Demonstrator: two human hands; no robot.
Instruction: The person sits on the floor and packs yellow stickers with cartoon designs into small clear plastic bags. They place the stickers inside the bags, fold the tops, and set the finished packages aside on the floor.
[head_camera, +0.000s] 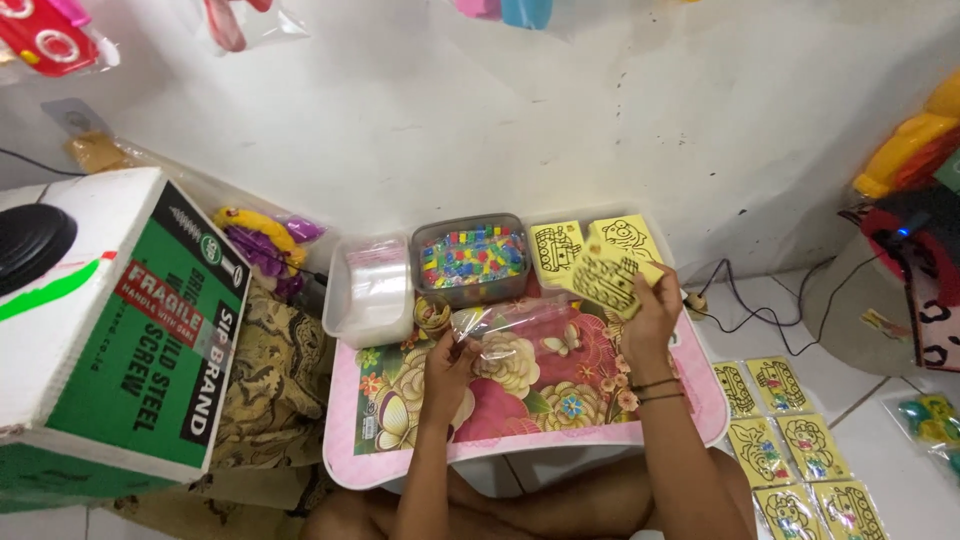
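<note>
My left hand (448, 365) pinches the near edge of a clear plastic bag (520, 318) that lies on a small pink floral table (520, 400). My right hand (652, 310) holds up a yellow card with a black line drawing (605, 278) over the table's far right corner. More yellow drawing cards (558, 248) lie stacked behind it against the wall.
A grey tub of small coloured beads (472, 258) and a white tub of clear bags (370, 285) stand at the table's back. A small tape roll (432, 315) sits between them. A large green-and-white carton (110, 320) stands left. Bagged yellow cards (790, 440) lie on the floor right.
</note>
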